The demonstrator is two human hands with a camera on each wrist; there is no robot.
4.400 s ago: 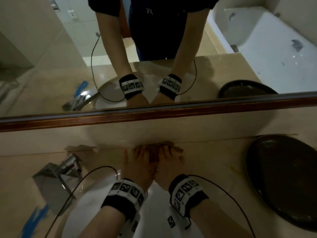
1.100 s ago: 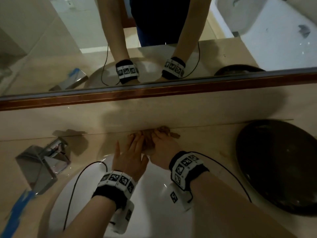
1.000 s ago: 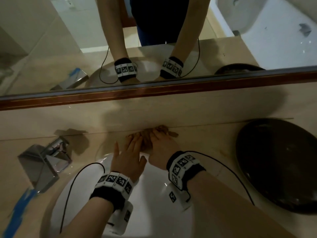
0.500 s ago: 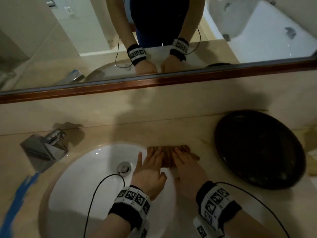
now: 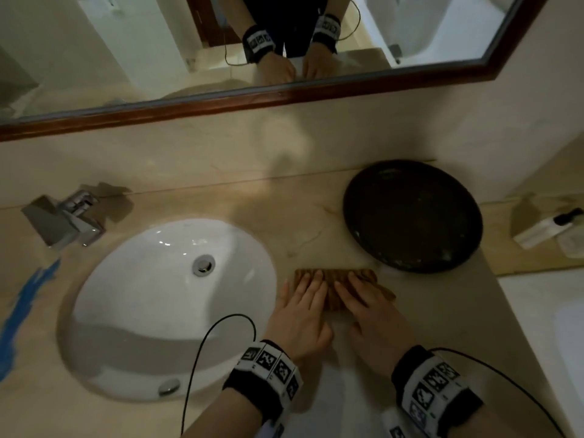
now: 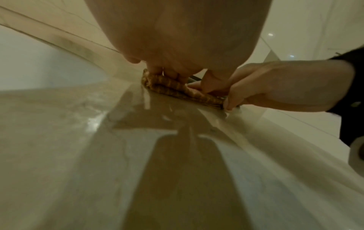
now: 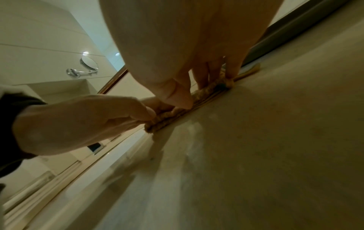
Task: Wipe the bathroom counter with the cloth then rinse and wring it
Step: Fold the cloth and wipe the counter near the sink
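Beige marble-look desk (image 5: 240,197) with glossy, reflective surface, running into a low upstand of the same stone. White oval sink (image 5: 151,305) set under the top, chrome drain (image 5: 204,264) near the back, overflow hole at the front. Angular chrome tap (image 5: 63,221) at the left rear; strip of blue tape (image 5: 25,308) along the left edge. Round dark tray (image 5: 412,216) at the right rear, pump bottle (image 5: 546,227) lying beyond it. Wall mirror (image 5: 142,49) in a dark wood frame above, reflecting pale wall tiles and a white bathtub (image 5: 426,23). Round chrome swing-arm mirror (image 7: 89,62) on a pale tiled wall. Dim, warm light.
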